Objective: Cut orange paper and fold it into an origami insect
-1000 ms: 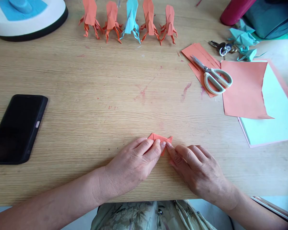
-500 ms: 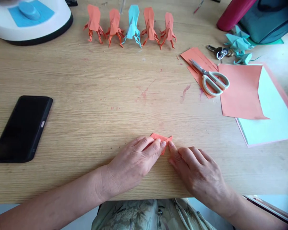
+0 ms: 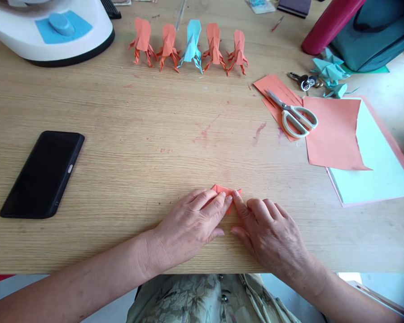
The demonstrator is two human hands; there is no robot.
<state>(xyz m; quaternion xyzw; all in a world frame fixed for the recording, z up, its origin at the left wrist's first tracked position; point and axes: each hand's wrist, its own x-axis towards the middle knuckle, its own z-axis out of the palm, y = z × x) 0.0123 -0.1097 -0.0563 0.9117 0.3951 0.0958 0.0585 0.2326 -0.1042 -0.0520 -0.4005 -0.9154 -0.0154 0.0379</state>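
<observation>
A small folded piece of orange paper [image 3: 223, 189] lies on the table near its front edge, largely covered by fingers. My left hand [image 3: 190, 222] holds it down with fingertips on its middle, the thumb set apart below. From the right, my right hand [image 3: 271, 233] presses an outstretched index finger onto the paper's right part. Its thumb is spread away from that finger and the other fingers are bent, gripping nothing. Creases show at the paper's left corner, and a small tip sticks out at the right.
Folded orange paper figures [image 3: 142, 36] and a blue one [image 3: 192, 40] stand in a row at the back. Scissors [image 3: 298, 119] lie on orange sheets [image 3: 333, 134] at right, near keys [image 3: 306, 81] and teal figures [image 3: 330, 69]. A phone [image 3: 42, 175] lies left, below a white appliance [image 3: 77, 45].
My right index finger has moved slightly left and up onto the paper, and its thumb has spread away. My left thumb has come off the paper downward. The camera view has shifted a little.
</observation>
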